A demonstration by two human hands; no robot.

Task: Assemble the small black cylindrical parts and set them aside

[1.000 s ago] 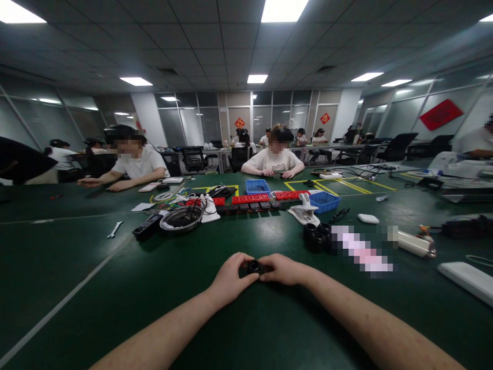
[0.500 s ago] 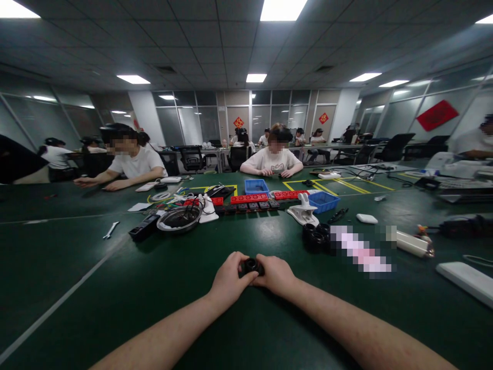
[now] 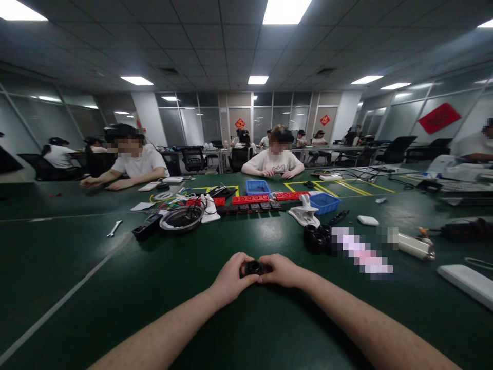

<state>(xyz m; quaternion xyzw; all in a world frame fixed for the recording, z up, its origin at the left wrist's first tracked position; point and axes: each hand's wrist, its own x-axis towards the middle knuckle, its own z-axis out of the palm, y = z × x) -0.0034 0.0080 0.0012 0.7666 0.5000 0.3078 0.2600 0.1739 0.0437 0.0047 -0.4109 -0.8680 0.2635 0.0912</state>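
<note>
A wide green table (image 3: 115,288) fills the view, with other people seated at its far side, each busy with their own hands. On it, well beyond the hands, lie a row of red and black socket blocks (image 3: 252,202), a round metal dish (image 3: 181,218), two blue bins (image 3: 257,187), a white clip (image 3: 305,211) and a wrench (image 3: 114,228). Nearer, to the right, a cluster of black rings (image 3: 318,237) sits just beside a blurred patch, and a white bar (image 3: 464,280) lies at the far right edge. Both forearms reach in from the bottom and meet at the table's middle. The left hand (image 3: 230,280) and right hand (image 3: 282,270) close on one small black ring part (image 3: 253,267), held just above or on the cloth; which, I cannot tell. The part sits between the two hands, pinched from either side by curled fingertips, its round opening facing the camera. Judging from this, the work on the part looks to be mid-way: it is gripped and being handled, not set down, while the other black rings lie untouched near the right arm. Whether anything is fitted inside the part is too small to tell.
</note>
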